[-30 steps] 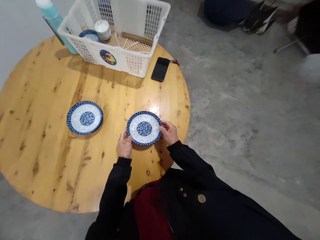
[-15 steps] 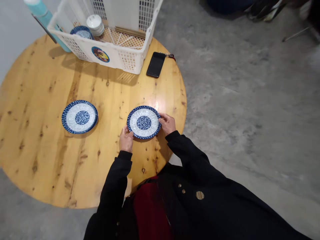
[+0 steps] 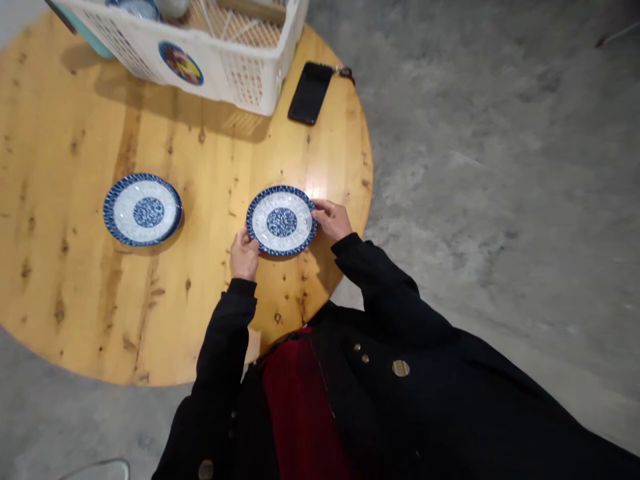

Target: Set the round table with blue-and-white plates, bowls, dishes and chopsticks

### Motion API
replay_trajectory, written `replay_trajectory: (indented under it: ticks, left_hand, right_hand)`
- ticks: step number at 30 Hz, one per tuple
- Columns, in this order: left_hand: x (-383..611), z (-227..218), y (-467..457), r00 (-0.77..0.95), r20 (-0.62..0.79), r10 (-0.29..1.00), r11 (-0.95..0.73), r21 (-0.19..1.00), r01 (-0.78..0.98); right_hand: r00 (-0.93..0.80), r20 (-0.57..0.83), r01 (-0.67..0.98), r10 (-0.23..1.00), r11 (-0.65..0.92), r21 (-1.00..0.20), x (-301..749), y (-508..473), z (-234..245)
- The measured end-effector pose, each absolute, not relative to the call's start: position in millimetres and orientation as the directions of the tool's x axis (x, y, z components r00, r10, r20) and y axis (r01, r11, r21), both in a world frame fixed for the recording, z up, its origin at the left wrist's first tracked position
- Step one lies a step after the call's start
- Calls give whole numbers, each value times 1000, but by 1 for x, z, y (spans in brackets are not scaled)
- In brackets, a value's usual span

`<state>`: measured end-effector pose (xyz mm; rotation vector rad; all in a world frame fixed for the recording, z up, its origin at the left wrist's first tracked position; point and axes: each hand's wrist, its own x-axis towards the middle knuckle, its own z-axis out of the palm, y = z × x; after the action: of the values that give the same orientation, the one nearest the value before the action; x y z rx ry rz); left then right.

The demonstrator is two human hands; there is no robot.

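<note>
A blue-and-white patterned plate lies on the round wooden table near its right edge. My left hand grips the plate's near-left rim with curled fingers. My right hand holds the right rim, fingers closed on it. A second matching plate rests flat on the table to the left, untouched. Both my arms are in black sleeves.
A white plastic basket with dishes inside stands at the table's far side. A black phone lies beside it near the right edge. A teal bottle is partly hidden behind the basket. Grey concrete floor surrounds the table.
The view has tilted downward, so the table and basket slid up in the picture. Both hands stay on the near plate's rim, which seems to have barely shifted on the table.
</note>
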<state>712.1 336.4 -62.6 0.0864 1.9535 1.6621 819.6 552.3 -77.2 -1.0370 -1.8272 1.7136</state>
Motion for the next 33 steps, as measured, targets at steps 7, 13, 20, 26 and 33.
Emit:
replay_trajectory:
  ticks: [7, 13, 20, 26, 33]
  left_hand:
    - [713, -64, 332, -812, -415, 411, 241, 908, -342]
    - [714, -70, 337, -809, -371, 455, 224, 927, -299]
    - [713, -74, 337, -802, -361, 476, 186, 932, -310]
    - [716, -75, 336, -829, -356, 431, 137, 934, -330]
    - [715, -76, 332, -847, -335, 412, 110, 941, -319]
  right_hand:
    - [-526, -296, 230, 797, -202, -952, 866, 585, -79]
    - [-612, -355, 276, 707, -229, -933, 862, 559, -74]
    - [-719, -307, 279, 624, -145, -949, 842, 543, -72]
    - [-762, -235, 254, 604, -56, -966, 843, 545, -83]
    - [-757, -219, 244, 615, -44, -969, 833, 540, -81]
